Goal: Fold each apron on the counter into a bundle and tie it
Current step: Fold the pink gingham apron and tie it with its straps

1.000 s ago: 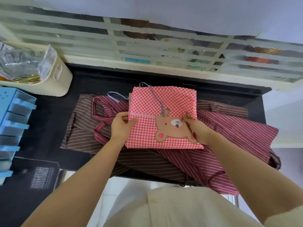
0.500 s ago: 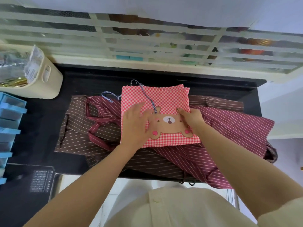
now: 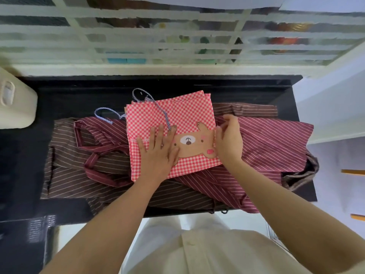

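A red-and-white checked apron point(image 3: 183, 115) with a brown bear patch lies folded into a rectangle in the middle of the black counter point(image 3: 79, 95). Its blue-and-white striped cord point(image 3: 142, 95) loops out at the far left corner and runs across the cloth. My left hand point(image 3: 158, 153) presses flat on the apron's near left part, fingers spread. My right hand point(image 3: 229, 139) is at the apron's right edge beside the bear, fingers curled onto that edge. Under it lie a maroon striped apron point(image 3: 272, 143) and a brown striped apron point(image 3: 79, 175), both spread out.
A cream plastic bin point(image 3: 15, 103) stands at the far left of the counter. A white louvred window frame point(image 3: 177, 46) runs along the back. The counter's front edge is just under the aprons, with my pale shirt point(image 3: 197, 254) below it.
My left hand moved from the apron's left edge onto its top and now lies flat there. My right hand shifted to the right edge. The view has moved closer.
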